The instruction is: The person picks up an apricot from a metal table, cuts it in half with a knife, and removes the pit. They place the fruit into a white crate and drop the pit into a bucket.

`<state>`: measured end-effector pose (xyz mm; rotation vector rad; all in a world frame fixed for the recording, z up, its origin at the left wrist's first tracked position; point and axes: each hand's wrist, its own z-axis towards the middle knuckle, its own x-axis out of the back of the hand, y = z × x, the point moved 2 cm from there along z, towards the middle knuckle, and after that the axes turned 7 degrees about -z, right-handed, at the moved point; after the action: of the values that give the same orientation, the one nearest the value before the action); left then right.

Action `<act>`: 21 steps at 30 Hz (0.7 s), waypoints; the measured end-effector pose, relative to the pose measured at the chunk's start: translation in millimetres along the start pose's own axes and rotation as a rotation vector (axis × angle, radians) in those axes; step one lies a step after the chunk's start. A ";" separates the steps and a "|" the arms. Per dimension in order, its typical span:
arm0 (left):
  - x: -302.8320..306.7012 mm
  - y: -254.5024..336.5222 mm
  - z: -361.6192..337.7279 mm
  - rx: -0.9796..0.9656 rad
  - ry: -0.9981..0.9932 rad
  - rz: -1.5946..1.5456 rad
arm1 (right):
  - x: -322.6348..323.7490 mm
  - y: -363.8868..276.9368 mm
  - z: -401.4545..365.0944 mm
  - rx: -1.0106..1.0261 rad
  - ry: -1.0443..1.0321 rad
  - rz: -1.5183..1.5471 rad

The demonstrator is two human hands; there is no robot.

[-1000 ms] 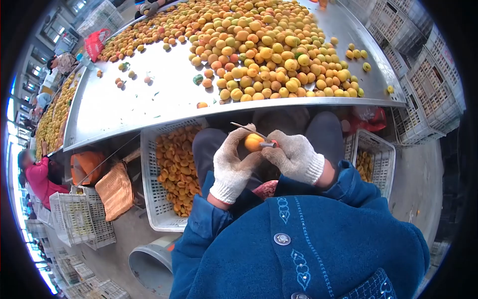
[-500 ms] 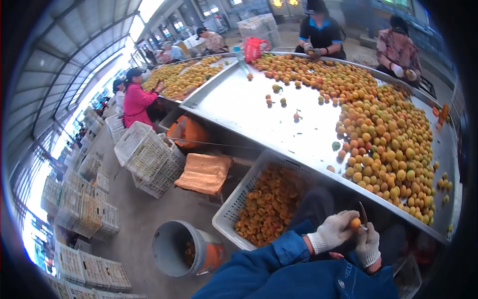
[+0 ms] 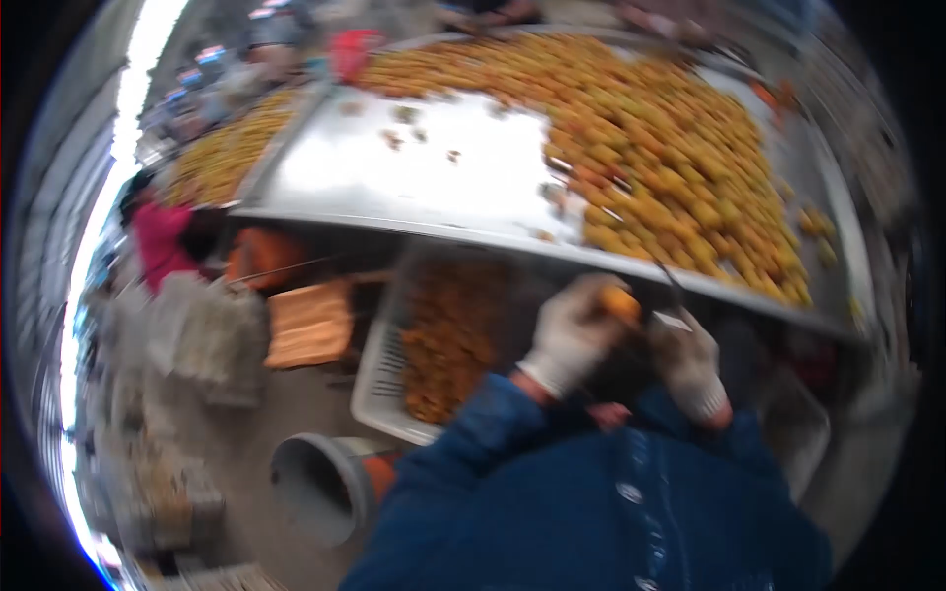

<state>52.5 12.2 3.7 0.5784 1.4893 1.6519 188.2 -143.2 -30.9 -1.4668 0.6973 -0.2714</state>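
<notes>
My left hand (image 3: 574,335), in a white knit glove, is closed around an orange fruit (image 3: 621,304) at its fingertips. To its right my right hand (image 3: 687,362), also gloved, grips a knife (image 3: 673,288) with a dark curved blade pointing up. The knife stands close to the fruit, with a small gap between them. Both hands are in front of the near edge of a metal table (image 3: 394,187), on which a large heap of yellow-orange fruit (image 3: 670,177) lies. Motion blurs the whole view.
A white crate (image 3: 370,379) of cut fruit stands left of my hands, a grey bucket (image 3: 320,488) below it. Further left are a padded seat (image 3: 310,325), stacked crates (image 3: 207,335) and a person in pink (image 3: 161,236). Other people are beyond the table.
The view has swung down and to the right, so table, crate and bucket appear shifted left. My hands appear higher and further left in the picture, still holding the fruit and the knife.
</notes>
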 end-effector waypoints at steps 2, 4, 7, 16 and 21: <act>-0.5 4.4 3.8 0.067 -0.010 -0.197 | -37.1 -44.8 -13.0 0.211 -0.023 -0.661; -3.7 14.1 2.4 0.210 0.012 -0.346 | -36.4 -42.7 -17.6 0.181 -0.019 -0.777; -3.8 13.5 -1.5 0.165 -0.032 -0.399 | -41.0 -42.3 -24.2 0.168 -0.091 -0.892; -9.2 21.2 -3.5 0.168 0.004 -0.284 | -44.0 -44.0 -22.7 0.105 -0.149 -1.010; -8.3 23.6 -3.2 0.136 -0.004 -0.198 | -44.7 -38.4 -23.7 0.152 -0.160 -0.951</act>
<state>48.4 4.4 27.3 0.4891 1.6110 1.4050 148.9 -141.5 19.1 -1.5626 -0.1961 -0.8970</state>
